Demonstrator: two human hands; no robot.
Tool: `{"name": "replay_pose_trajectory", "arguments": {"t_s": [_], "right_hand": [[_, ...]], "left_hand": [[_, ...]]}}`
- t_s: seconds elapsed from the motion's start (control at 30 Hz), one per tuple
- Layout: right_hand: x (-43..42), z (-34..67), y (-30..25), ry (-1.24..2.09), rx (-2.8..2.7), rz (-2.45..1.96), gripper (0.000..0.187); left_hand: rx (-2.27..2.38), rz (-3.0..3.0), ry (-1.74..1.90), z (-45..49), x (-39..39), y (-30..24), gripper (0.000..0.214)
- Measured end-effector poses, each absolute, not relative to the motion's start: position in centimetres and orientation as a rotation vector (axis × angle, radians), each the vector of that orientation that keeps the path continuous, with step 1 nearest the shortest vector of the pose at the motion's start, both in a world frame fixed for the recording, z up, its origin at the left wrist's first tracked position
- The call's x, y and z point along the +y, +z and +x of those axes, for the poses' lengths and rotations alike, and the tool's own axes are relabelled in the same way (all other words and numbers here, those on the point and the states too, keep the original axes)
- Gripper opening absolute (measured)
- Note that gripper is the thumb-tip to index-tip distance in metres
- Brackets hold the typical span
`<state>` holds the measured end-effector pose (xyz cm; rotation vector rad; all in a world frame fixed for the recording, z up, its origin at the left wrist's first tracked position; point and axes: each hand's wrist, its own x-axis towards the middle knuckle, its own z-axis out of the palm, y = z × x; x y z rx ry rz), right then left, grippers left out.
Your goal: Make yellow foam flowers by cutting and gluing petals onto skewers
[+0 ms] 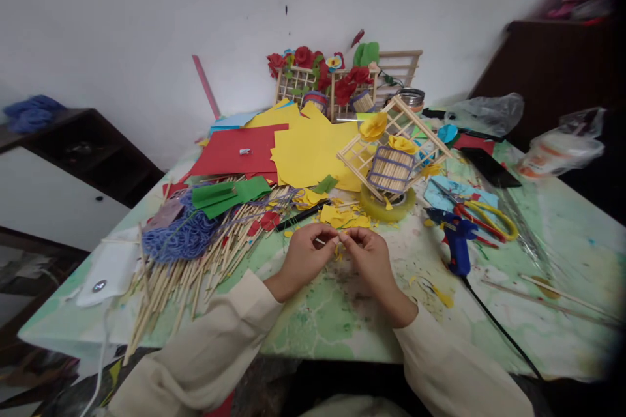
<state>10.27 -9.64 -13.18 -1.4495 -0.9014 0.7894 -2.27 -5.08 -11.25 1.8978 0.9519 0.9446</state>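
A tiny pale piece, its long axis too small to read, sits over the desk, pinched between closed fingertips: left hand at its eight o'clock, right hand at four, equally near.

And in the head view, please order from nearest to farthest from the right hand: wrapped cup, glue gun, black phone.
1. Glue gun, right of the right hand
2. Black phone, farther back, right
3. Wrapped cup, right of the phone
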Motion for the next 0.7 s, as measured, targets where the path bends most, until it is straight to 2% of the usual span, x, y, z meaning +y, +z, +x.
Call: {"name": "replay_pose_trajectory", "arguments": {"t_s": [0.2,0.7], "right_hand": [[-9.7,10.6,-13.2,0.877,-0.943,-1.365,0.024],[-9.9,11.4,-12.7,0.772,-0.807,-1.397,0.026]], "left_hand": [[0.921,1.913,0.921,-2.4,-4.6,-11.9,0.016],[0.946,1.546,0.848,-2.2,-4.1,-12.0,0.023]]}}
